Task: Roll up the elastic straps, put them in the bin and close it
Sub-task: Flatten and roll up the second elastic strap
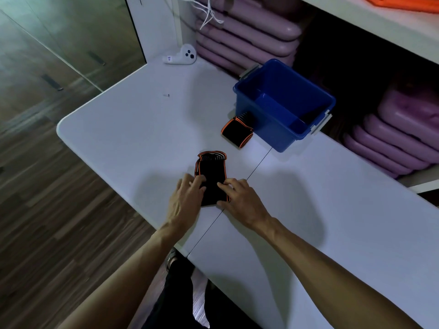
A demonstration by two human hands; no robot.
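Left hand (187, 195) and right hand (240, 198), fingers spread, press flat on a black strap (211, 176) lying on the table (118, 129), rolling apparently just begun. Further right, a second strap (237, 131) sits beside the open, seemingly empty bin (285, 108); no lid visible.

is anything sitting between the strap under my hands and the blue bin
Yes. A second black elastic strap with orange edging lies on the white table against the near-left wall of the open blue plastic bin, partly on the line from the strap under both hands. Lifting over it avoids contact.
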